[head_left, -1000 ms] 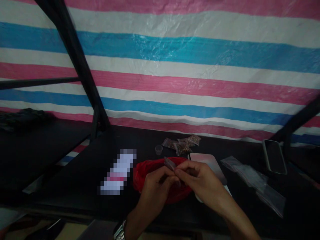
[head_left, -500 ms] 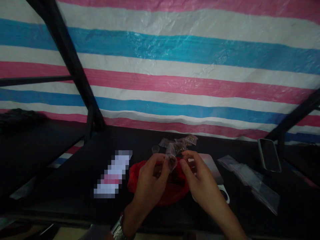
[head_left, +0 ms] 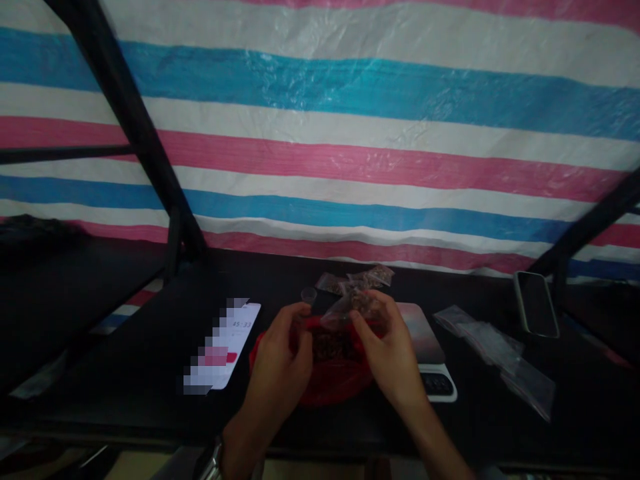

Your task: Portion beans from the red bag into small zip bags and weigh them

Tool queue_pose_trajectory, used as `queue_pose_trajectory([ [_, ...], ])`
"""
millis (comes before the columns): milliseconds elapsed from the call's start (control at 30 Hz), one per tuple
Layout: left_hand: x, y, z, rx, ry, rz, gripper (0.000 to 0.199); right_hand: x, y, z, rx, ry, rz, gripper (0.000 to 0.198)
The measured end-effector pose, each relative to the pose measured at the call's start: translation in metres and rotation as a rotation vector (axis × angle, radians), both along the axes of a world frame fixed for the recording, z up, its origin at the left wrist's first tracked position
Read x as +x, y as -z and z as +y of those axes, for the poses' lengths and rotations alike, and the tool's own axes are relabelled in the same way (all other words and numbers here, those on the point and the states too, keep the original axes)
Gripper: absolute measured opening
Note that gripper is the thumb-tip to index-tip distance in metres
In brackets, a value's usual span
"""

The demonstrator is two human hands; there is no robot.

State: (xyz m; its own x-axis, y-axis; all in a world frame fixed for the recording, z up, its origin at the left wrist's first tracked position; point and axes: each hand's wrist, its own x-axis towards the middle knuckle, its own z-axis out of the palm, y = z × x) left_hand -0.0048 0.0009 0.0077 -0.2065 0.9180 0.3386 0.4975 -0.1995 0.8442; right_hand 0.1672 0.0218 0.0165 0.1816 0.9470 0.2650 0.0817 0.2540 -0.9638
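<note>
Clear plastic packet sits pinched in your right hand above the red bag. Your left hand curls loosely at the bag's left rim; whether it grips is unclear.

the striped tarp is brightly lit with soft sheen on its creases, while the table below it sits dim and murky. frame corners bend and smear; fine detail is soft throughout.

Backdrop: plastic tarp in pink, white and blue horizontal stripes, creased and glossy. Black metal frame bars slant across it at left and right. Dark tabletop below — lighting dim, the tarp the brightest surface
</note>
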Motion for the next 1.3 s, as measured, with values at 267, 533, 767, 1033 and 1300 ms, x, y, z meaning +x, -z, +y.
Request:
queue_pose_trajectory([
  [267, 0.003, -0.005, -0.004, 0.036, 0.093, -0.013, 0.038, -0.002, -0.008, -0.011, 0.008, -0.070, -0.257, 0.027],
  [533, 0.004, -0.007, 0.003, 0.118, 0.105, -0.108, 0.028, 0.001, -0.018, -0.013, 0.010, -0.149, -0.257, 0.031],
  [767, 0.001, -0.005, -0.001, 0.081, 0.169, -0.186, 0.033, 0.010, -0.010, -0.009, -0.037, -0.294, -0.387, 0.020],
  [1033, 0.007, -0.003, 0.001, -0.017, 0.175, -0.332, 0.042, 0.011, -0.012, -0.003, 0.078, -0.192, -0.410, 0.017],
  [1300, 0.005, 0.004, 0.002, 0.005, 0.226, 0.003, 0.037, 0.012, -0.012, -0.001, 0.040, -0.289, -0.381, 0.017],
])
